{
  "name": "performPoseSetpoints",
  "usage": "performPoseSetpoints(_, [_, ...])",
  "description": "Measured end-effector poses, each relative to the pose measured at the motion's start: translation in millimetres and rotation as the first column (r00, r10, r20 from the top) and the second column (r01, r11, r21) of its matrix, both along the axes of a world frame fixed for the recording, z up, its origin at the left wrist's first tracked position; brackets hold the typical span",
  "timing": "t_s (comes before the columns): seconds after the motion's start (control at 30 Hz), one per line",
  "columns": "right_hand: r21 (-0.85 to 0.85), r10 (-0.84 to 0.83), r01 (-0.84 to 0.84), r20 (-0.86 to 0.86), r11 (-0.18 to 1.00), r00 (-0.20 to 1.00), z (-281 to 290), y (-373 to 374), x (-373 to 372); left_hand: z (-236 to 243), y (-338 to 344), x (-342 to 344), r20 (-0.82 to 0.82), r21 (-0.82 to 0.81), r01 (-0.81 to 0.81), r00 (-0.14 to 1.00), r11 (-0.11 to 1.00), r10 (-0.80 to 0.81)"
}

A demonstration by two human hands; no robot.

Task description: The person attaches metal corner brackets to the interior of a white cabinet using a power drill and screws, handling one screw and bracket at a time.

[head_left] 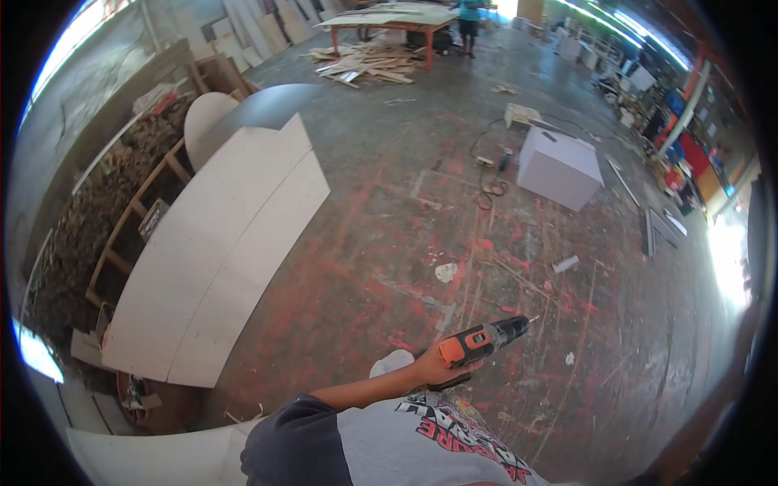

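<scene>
My left hand (438, 368) is wrapped around the grip of an orange and black cordless drill (480, 343). The drill lies level in front of my body, its chuck and thin bit (533, 320) pointing right over the stained floor. My left arm reaches across from the lower left, beside my grey shirt (381, 441). At the lower right my right forearm (701, 429) shows dark and shaded. It runs up into the dark picture rim, where the fingers of my right hand cannot be made out.
A large pale panel (223, 251) leans at the left. A white box (559, 168) stands right of centre, near a cable (486, 194) and a power tool (506, 159). Farther off, wood scraps (369, 63) lie by a work table (389, 16), with a person (468, 24) beside it.
</scene>
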State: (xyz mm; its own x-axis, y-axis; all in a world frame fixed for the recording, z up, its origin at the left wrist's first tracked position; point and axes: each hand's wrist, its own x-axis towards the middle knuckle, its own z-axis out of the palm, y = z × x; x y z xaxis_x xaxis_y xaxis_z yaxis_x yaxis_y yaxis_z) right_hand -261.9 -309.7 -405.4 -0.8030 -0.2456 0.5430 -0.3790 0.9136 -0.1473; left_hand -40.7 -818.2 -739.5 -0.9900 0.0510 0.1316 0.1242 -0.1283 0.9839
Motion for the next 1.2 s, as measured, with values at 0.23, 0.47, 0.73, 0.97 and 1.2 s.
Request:
performPoseSetpoints(0.23, [-0.370, 0.129, 0.273, 0.771, 0.888, 0.624, -374.9, -321.0, 63.1, -70.3, -113.2, 8.2, -0.234, -0.211, -0.271, 0.947, 0.939, 0.221])
performPoseSetpoints(0.47, [-0.163, 0.184, -0.089, 0.911, 0.983, 0.370, -550.7, -415.3, 92.4, -39.6, -254.0, 24.6, -0.255, -0.423, -0.407, 0.911, 0.809, 0.325])
performPoseSetpoints(0.73, [-0.188, 0.344, -0.331, 0.785, 0.925, 0.515, -531.6, -626.9, -60.4, -48.7, -360.6, 70.5, 0.040, -0.692, -0.428, 0.782, 0.581, 0.623])
performPoseSetpoints(0.97, [-0.528, 0.693, -0.504, 0.687, 0.684, 0.221, -492.7, -972.8, -94.4, -115.5, -442.9, 94.9, 0.275, -0.829, -0.340, 0.443, 0.444, 0.853])
performPoseSetpoints(1.2, [-0.729, 0.912, -0.577, 0.403, 0.368, 0.072, -444.3, -1260.2, -135.7, -137.5, -500.7, 110.2, 0.451, -0.836, -0.314, 0.075, 0.450, 0.889])
